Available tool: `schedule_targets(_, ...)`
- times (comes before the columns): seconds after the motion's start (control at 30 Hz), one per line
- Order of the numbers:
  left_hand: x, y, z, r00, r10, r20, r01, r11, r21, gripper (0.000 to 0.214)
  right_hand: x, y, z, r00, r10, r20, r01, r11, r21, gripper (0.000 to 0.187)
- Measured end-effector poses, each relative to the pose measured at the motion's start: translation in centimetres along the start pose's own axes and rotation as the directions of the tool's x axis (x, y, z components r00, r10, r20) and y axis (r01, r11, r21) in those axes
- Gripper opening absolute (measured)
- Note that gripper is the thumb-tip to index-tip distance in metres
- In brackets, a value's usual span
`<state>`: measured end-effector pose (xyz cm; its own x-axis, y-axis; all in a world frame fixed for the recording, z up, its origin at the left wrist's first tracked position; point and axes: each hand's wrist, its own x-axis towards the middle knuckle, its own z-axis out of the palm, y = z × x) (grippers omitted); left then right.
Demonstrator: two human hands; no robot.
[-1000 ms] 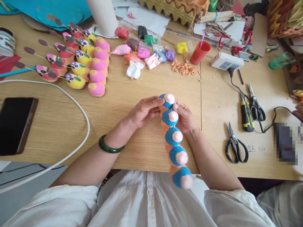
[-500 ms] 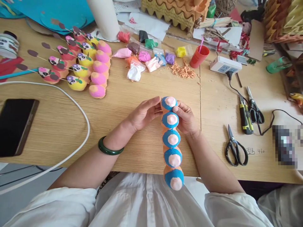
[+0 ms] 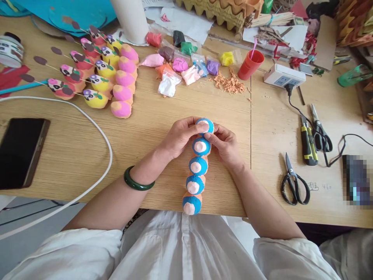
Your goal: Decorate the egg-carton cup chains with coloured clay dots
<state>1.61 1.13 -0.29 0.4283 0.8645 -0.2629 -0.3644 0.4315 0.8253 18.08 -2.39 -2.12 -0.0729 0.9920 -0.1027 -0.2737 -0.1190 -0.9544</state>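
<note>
A strip of egg carton (image 3: 198, 167) runs from my hands down to the table's front edge. Its several orange cups are covered with blue clay, each topped by a pale pink clay patch. At the far end my left hand (image 3: 185, 134) grips the strip, its thumb lying on the end cup's pink patch and its fingers partly hidden behind. My right hand (image 3: 223, 143) holds the same end from the right, thumb between the first two cups, the other fingers curled at the side.
Painted egg-carton strips (image 3: 125, 77) stand at the back left. Bags of coloured clay (image 3: 180, 64), orange shreds (image 3: 230, 82) and a red cup (image 3: 251, 64) lie behind my hands. Scissors (image 3: 295, 182), a utility knife (image 3: 309, 144) and a power strip (image 3: 284, 76) are at right; a phone (image 3: 21, 151) at left.
The strip's near end has swung left and away from me. My left thumb has come down onto the far cup's pink patch. My right hand keeps its hold.
</note>
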Motion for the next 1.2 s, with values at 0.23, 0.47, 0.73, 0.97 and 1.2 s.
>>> schedule_targets(0.23, 0.1, 0.1, -0.5, 0.996, -0.024, 0.092, 0.028, 0.999, -0.043, 0.052, -0.1, 0.1, 0.0, 0.998, -0.057, 0.023, 0.057, 0.998, -0.006, 0.042)
schedule_targets(0.47, -0.2, 0.5, -0.4, 0.996, -0.013, 0.087, 0.016, 0.999, -0.033, 0.045, -0.4, -0.3, 0.5, 0.99, -0.133, 0.055, 0.138, 0.986, -0.098, 0.043)
schedule_targets(0.73, 0.1, 0.3, -0.5, 0.988, -0.115, 0.1, 0.127, 0.984, -0.127, 0.035, -0.7, -0.4, 1.1, 0.986, -0.16, 0.043, 0.165, 0.969, -0.181, 0.05)
schedule_targets(0.97, 0.1, 0.1, -0.1, 0.998, -0.049, 0.036, 0.051, 0.998, -0.046, 0.042, -0.4, -0.1, 0.7, 0.99, -0.138, 0.025, 0.14, 0.98, -0.14, 0.046)
schedule_targets(1.2, 0.3, -0.1, -0.3, 0.999, -0.05, -0.002, 0.05, 0.998, -0.03, 0.04, -0.3, 0.5, 0.6, 0.998, -0.055, -0.026, 0.051, 0.99, -0.129, 0.048)
